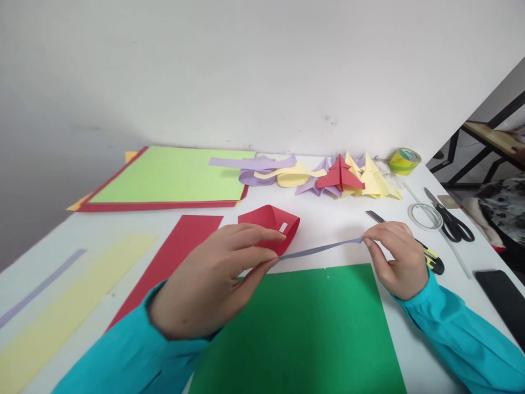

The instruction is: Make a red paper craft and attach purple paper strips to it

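Observation:
A narrow purple paper strip (pixel 320 249) stretches between my two hands, above the far edge of a green paper sheet (pixel 311 328). My left hand (pixel 213 273) pinches its left end between thumb and index finger. The right end is pinched in the fingertips of my right hand (pixel 396 257). Just behind my left fingers sits a folded red paper piece (pixel 268 218) with a small white patch on it; my fingers hide part of it. A utility knife (pixel 432 260) lies partly behind my right hand.
A light green sheet stack (pixel 172 175) lies at the back left, beside looped paper strips (pixel 291 178) and folded paper shapes (pixel 340 178). Tape rolls (pixel 404 161), scissors (pixel 451 221) and a black phone-like slab (pixel 502 298) are right. Red (pixel 164 262) and yellow strips (pixel 82 301) lie left.

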{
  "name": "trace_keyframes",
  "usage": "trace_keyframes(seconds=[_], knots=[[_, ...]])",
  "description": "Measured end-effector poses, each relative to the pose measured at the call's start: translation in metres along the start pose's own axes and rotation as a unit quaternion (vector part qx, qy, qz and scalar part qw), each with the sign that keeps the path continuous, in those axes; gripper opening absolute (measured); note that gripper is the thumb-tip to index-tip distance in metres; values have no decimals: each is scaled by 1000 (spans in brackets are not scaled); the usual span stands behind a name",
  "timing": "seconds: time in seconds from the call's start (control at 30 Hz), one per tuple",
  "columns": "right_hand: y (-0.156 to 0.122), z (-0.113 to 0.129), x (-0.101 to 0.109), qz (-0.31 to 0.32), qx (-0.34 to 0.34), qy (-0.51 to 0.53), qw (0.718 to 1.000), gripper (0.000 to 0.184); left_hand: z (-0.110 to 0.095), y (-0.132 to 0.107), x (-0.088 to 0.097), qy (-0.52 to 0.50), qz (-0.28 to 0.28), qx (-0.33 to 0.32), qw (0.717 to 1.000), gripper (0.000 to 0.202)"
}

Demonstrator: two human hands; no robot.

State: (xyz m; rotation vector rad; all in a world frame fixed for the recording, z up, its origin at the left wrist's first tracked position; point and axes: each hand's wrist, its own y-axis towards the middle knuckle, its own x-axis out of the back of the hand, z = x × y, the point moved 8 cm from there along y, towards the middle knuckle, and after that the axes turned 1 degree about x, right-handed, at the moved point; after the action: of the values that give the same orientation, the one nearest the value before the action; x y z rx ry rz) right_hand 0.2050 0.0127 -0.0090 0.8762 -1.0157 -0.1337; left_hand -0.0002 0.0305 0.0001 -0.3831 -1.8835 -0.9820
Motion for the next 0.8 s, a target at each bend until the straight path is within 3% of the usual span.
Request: trace_keyframes(seconds=[0.13,0.33,0.53,0.67,0.73,0.8], knots=[[0,-13,3,-16,-26,-9,999,9,4,1,8,12,-3,2,1000,23],[-1,-43,-2,-8,-131,87,988,10,24,-6,26,2,-37,38,999,19],[-3,-58,-6,-20,-141,91,986,11,48,-19,36,37,-71,120,990,26],[-2,-55,-7,4,-116,107,987,11,36,-15,38,11,-79,105,991,33],[0,-38,-8,33,-61,133,989,12,22,-11,41,11,-107,94,990,36],[1,-10,-5,60,24,150,987,17,0,-3,37,42,-96,44,994,28]])
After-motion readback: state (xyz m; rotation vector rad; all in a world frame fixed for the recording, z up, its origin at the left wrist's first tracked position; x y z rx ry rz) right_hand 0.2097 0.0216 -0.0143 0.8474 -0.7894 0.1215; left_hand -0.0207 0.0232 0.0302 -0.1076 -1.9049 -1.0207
